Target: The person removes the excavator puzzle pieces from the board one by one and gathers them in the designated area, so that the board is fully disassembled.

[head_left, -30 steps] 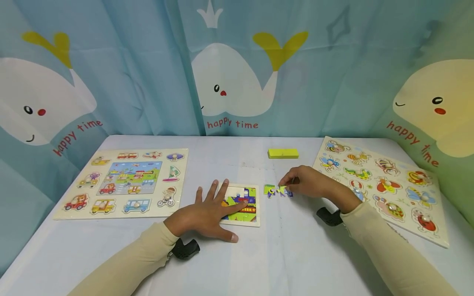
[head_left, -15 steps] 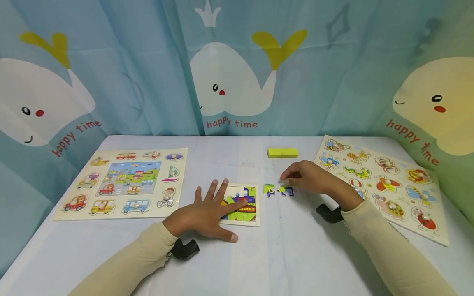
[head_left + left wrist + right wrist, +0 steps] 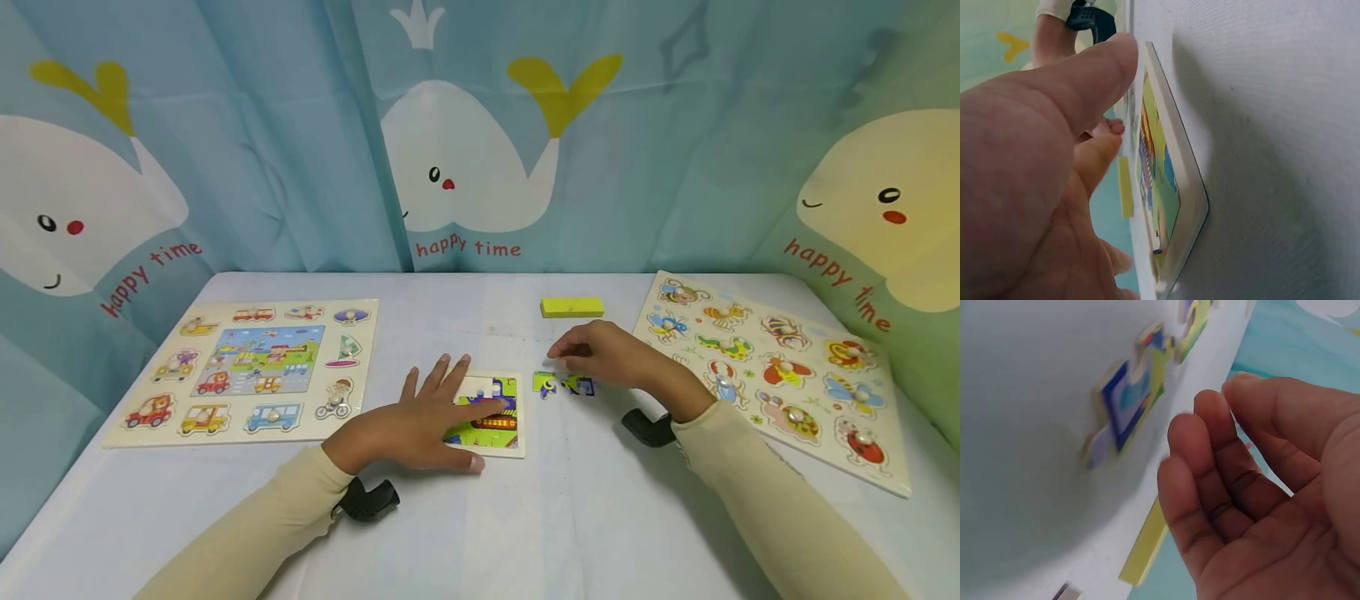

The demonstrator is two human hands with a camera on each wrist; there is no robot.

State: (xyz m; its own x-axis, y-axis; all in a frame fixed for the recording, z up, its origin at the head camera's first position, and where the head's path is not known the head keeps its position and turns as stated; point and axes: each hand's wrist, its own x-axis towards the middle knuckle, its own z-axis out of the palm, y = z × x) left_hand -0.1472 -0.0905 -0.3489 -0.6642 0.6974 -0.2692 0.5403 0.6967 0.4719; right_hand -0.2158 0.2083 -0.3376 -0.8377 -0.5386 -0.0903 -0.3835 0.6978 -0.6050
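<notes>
My left hand (image 3: 416,425) lies spread over a small jigsaw puzzle in a pale wooden tray (image 3: 522,421). Part of the picture is covered by the fingers, and a bare patch shows near the tray's top. In the left wrist view the thumb (image 3: 1100,72) is raised beside the tray's edge; whether other fingertips press it I cannot tell. My right hand (image 3: 611,354) hovers just above two loose bits of puzzle, a green piece (image 3: 544,383) and a joined-looking blue and green piece (image 3: 582,386). Its fingers are bent, with nothing between them.
A yellow-green block (image 3: 572,307) lies behind the right hand. On the left is a vehicle knob-puzzle board (image 3: 237,417), on the right an insect knob-puzzle board (image 3: 821,429). A whale-print curtain (image 3: 472,50) stands behind the table.
The right hand has come off the right-hand puzzle piece, lifted, and moved left toward the other piece. The left hand has hardly moved over the tray.
</notes>
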